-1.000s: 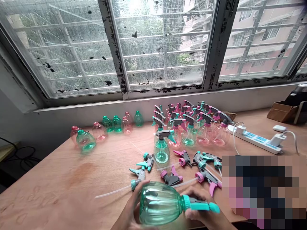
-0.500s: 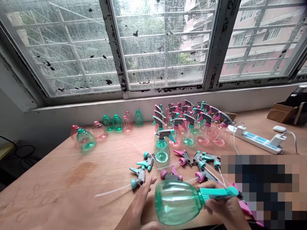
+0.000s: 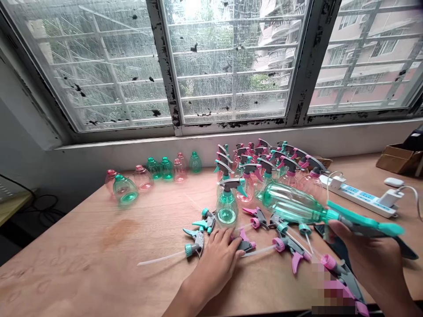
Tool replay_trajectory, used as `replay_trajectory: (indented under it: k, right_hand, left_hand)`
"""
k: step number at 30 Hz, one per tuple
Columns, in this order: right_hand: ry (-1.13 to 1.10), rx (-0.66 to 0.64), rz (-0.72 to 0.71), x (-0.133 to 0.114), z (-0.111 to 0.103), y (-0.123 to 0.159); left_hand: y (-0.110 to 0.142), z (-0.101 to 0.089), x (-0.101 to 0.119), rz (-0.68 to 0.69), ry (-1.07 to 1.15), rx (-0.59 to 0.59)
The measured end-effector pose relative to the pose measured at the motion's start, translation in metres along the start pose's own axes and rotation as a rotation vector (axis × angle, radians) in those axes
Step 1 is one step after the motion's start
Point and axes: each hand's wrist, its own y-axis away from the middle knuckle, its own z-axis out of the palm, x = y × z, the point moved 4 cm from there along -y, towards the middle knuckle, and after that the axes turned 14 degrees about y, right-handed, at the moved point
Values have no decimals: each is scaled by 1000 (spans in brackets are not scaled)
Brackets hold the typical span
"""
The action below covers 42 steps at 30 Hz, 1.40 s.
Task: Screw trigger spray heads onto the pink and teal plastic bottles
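Through the head camera I see a wooden table (image 3: pixel 82 255) beneath a grimy window (image 3: pixel 231 66), with two bare hands working over it. The right hand (image 3: pixel 373 255) is wrapped around the teal-and-grey trigger head of a green spray bottle (image 3: pixel 294 203), which it holds lying nearly level above the table's right side, base pointing left. The left hand (image 3: pixel 218 255) is well apart from it, palm down over a pink-and-grey trigger head (image 3: pixel 246 245); I cannot tell whether its fingers have closed on that. Judging by how things lie, much is done: a crowd of headed bottles (image 3: pixel 267 165) stands upright at the back, with one green bottle (image 3: pixel 226 209) at its front, and the held bottle also has its head on. Left over are eight or so headless pink and green bottles (image 3: pixel 167 168) at the back left, and loose trigger heads (image 3: pixel 194 244), most in the middle, their thin tubes sticking out. These loose heads would hinder setting anything down there. A plugged-in power strip (image 3: pixel 360 193) crowds the right, near a cardboard box (image 3: pixel 398 158), and a dark flat object (image 3: pixel 410 249) lies partly hidden behind the right hand.
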Motion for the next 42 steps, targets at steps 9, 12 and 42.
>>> replay_trajectory:
  k: [9,12,42]
  right_hand:
    - [174,-135,-199,-31,41,-53]
    - [232,-244,-264,-48,63,-64]
    - [378,-441,-353,-64,121,-90]
  left_hand:
    - [21,-16,1,17,0,-37]
    - [31,-24,-5,9,-9,-28]
    - [-36,-163,-108,-618,-366,304]
